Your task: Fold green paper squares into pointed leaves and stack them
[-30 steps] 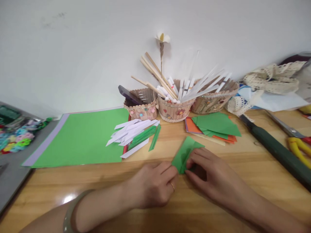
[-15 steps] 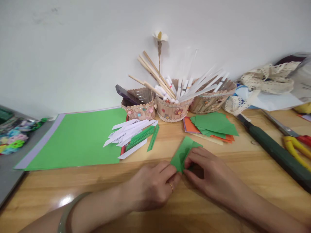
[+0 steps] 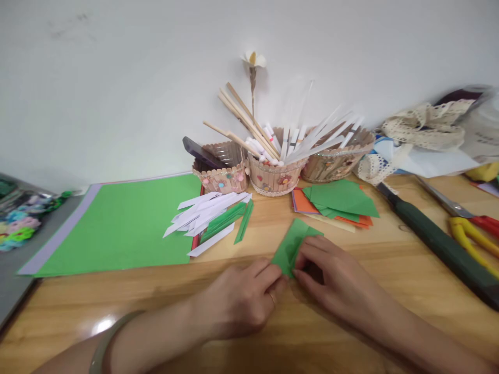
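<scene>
A small piece of green paper [image 3: 289, 243], with a fold showing in it, lies on the wooden table between my hands. My left hand [image 3: 249, 296] is closed on its lower left corner. With thumb and fingers pinched together, my right hand [image 3: 323, 265] grips its right side and hides part of it. Just beyond, to the left, are a pile of folded white paper strips [image 3: 202, 212] and folded green strips [image 3: 224, 221]. Behind my right hand rests a stack of green paper pieces [image 3: 341, 200] over orange ones [image 3: 307, 201].
Large green sheets [image 3: 117, 223] cover the left side. Decorated wooden-stick baskets [image 3: 276, 179] with sticks and markers stand along the wall. A dark green-handled tool [image 3: 436, 241], scissors with yellow and red handles [image 3: 463, 228] and lace ribbon [image 3: 424, 127] lie at right.
The whole view has shifted slightly, so things appear a little farther left. Both hands keep their hold on the green paper, with almost no movement.
</scene>
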`<control>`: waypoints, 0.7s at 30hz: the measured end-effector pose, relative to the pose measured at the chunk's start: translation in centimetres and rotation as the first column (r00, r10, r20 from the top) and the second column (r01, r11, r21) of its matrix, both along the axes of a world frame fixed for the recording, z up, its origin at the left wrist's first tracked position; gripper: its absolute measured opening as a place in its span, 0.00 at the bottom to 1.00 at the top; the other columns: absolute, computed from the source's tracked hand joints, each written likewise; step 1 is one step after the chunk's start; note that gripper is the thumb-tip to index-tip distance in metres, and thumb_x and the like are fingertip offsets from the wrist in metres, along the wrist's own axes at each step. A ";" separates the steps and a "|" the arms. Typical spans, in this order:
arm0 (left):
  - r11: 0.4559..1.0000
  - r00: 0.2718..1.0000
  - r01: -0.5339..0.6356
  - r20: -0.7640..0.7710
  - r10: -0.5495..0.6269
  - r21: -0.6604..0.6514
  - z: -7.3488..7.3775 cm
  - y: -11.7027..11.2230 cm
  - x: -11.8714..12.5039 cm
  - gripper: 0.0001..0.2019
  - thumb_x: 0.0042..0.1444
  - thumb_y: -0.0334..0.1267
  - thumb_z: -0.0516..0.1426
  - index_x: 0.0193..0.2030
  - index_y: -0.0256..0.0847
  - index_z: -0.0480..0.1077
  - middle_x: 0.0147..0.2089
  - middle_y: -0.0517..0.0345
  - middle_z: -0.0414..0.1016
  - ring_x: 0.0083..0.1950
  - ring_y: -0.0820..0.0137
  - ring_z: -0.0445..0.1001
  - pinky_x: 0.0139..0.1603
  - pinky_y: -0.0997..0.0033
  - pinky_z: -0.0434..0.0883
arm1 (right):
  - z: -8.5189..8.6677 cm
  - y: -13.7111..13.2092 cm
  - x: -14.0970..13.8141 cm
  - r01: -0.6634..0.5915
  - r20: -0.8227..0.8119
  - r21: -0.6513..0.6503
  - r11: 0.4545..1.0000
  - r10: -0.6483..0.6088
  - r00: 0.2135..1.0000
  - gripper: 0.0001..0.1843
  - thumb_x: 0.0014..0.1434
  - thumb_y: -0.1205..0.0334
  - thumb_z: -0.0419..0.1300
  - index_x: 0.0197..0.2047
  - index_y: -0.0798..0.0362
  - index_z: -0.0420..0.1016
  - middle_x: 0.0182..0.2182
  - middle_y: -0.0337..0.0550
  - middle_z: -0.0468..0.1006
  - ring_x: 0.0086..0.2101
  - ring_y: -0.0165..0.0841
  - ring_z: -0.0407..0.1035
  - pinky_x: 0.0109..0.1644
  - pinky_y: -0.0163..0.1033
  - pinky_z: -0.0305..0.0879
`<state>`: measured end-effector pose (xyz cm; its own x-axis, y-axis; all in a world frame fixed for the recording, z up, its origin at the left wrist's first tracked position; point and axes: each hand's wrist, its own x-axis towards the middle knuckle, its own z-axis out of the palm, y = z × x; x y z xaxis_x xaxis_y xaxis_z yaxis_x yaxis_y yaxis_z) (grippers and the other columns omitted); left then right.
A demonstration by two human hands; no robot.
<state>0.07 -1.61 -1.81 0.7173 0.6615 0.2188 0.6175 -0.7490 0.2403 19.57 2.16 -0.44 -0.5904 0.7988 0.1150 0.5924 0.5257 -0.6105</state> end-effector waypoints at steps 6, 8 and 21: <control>0.998 0.999 0.038 -0.021 -0.038 0.041 0.2 -0.1 0.1 0.08 0.63 0.29 0.47 0.36 0.37 0.66 0.36 0.56 0.70 0.39 0.69 0.69 0.30 0.74 0.70 | 0.0 0.2 0.4 -0.015 0.004 0.018 1.000 0.015 1.000 0.06 0.52 0.74 0.54 0.29 0.53 0.65 0.29 0.42 0.69 0.32 0.34 0.64 0.34 0.38 0.61; 0.998 0.998 0.034 -0.046 -0.032 0.058 0.0 0.0 0.0 0.08 0.63 0.29 0.47 0.37 0.37 0.66 0.36 0.57 0.70 0.39 0.69 0.69 0.31 0.74 0.70 | 0.2 0.4 0.9 -0.089 0.010 0.045 0.995 0.088 0.996 0.06 0.55 0.72 0.53 0.32 0.53 0.68 0.31 0.43 0.69 0.33 0.33 0.64 0.34 0.37 0.62; 0.950 0.985 0.022 -0.172 0.033 0.312 0.9 1.6 -1.1 0.11 0.64 0.29 0.47 0.48 0.31 0.66 0.38 0.52 0.71 0.42 0.66 0.71 0.40 0.67 0.71 | 0.0 -0.5 1.3 -0.263 0.113 0.124 0.957 0.250 0.962 0.15 0.61 0.67 0.49 0.49 0.55 0.69 0.35 0.48 0.68 0.37 0.36 0.64 0.39 0.42 0.66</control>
<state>-1.07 -0.05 -0.93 0.7590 0.5840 0.2879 0.6328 -0.7656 -0.1155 20.83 1.68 -0.49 -0.7870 0.5995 0.1457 0.4785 0.7422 -0.4693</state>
